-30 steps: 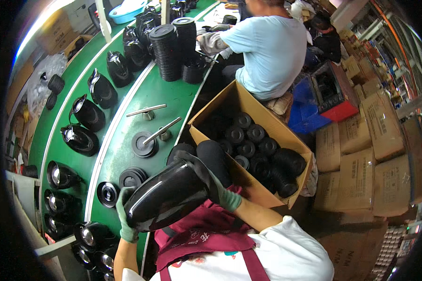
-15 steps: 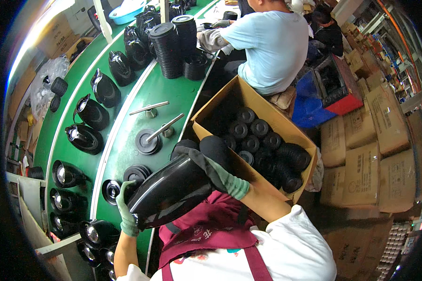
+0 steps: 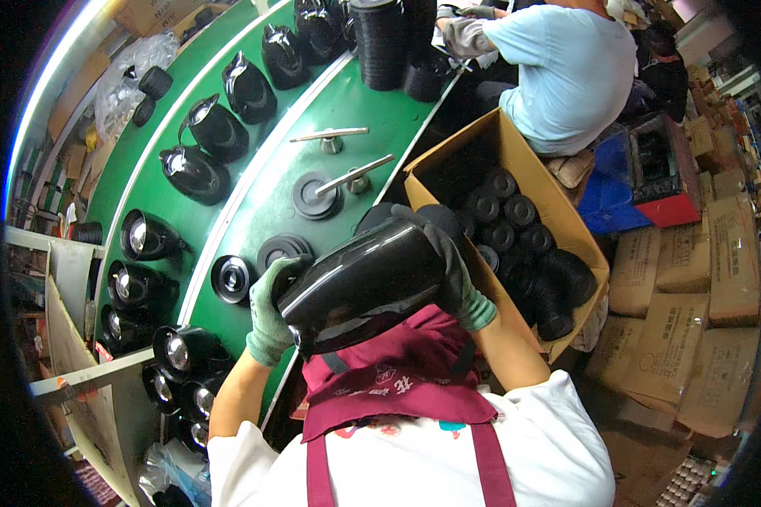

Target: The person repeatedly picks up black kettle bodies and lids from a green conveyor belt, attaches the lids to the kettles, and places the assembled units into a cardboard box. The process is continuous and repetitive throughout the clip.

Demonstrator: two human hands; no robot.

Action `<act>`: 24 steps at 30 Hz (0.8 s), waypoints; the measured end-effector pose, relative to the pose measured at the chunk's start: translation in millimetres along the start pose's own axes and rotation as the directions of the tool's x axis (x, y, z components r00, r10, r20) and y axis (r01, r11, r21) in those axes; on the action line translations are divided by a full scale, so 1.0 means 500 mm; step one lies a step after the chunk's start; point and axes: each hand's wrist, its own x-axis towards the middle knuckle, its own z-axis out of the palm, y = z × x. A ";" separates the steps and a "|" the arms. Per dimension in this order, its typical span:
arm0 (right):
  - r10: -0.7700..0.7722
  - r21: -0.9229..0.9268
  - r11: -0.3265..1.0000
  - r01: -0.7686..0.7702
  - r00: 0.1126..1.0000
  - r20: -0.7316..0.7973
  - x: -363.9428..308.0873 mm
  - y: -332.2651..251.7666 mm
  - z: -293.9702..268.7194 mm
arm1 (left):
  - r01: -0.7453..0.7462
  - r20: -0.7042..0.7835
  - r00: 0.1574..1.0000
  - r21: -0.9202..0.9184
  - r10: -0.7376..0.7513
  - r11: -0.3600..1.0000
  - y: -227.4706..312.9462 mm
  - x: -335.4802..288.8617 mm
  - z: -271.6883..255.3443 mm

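I hold a glossy black kettle body (image 3: 359, 286) on its side, close to my chest above my maroon apron. My left hand (image 3: 269, 313), in a green glove, grips its lower left end. My right hand (image 3: 458, 283), in a dark glove with a green cuff, presses a black round part against its upper right end. Just beyond it, black round discs (image 3: 282, 250) lie on the green table (image 3: 266, 198).
An open cardboard box (image 3: 566, 245) of several black round parts stands to my right. More black kettle bodies (image 3: 196, 173) line the green conveyor on the left. Two metal pins (image 3: 330, 135) stand ahead. A person in a light blue shirt (image 3: 566, 72) sits beyond. Stacked cartons (image 3: 706, 296) fill the right.
The kettle body has stayed in both hands and come slightly up and closer to my chest; my right hand has shifted over its upper end.
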 end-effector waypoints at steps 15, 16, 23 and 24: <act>-0.481 -0.489 0.379 0.786 0.619 0.621 0.038 -0.168 0.053 | 0.610 0.367 0.632 -0.778 -0.682 0.148 -0.016 0.028 0.028; -0.557 -0.485 0.404 0.776 0.629 0.542 0.039 -0.150 0.050 | 0.571 0.319 0.656 -0.802 -0.684 0.173 -0.019 0.032 0.029; -0.571 -0.645 0.656 0.393 0.816 -0.083 -0.015 0.172 -0.049 | 0.169 -0.354 0.861 -0.477 -0.364 0.863 0.077 0.076 0.038; -0.534 -0.639 0.672 0.373 0.842 -0.070 -0.021 0.174 -0.048 | 0.179 -0.330 0.870 -0.481 -0.366 0.858 0.050 0.071 0.032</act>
